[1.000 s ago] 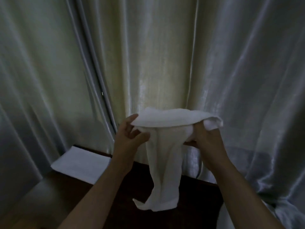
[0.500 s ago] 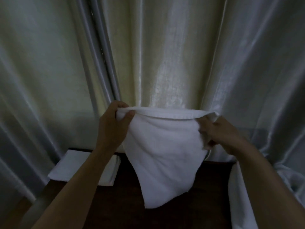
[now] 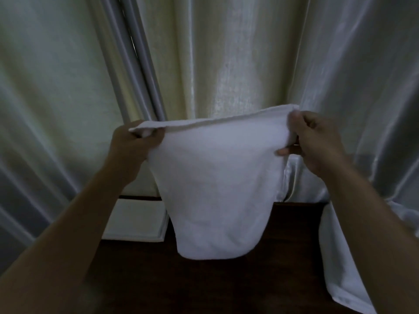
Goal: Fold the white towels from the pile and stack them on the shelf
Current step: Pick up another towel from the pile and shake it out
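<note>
Prob. bedroom or hotel rm, satin curtains [image 3: 238,64], dark wood surface [image 3: 204,286]

Matt terry towel [image 3: 217,189] (glossy curtain [image 3: 249,64])

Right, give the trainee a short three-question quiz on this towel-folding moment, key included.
1. True or false: the white towel lies flat on the dark shelf.
2. Which hand grips the towel's higher top corner? A) left hand B) right hand
3. Fill in: the stack of folded towels sits beside the person's ____ forearm.

Key: 1 false, it hangs in the air from both hands; 2 B; 3 left.
</note>
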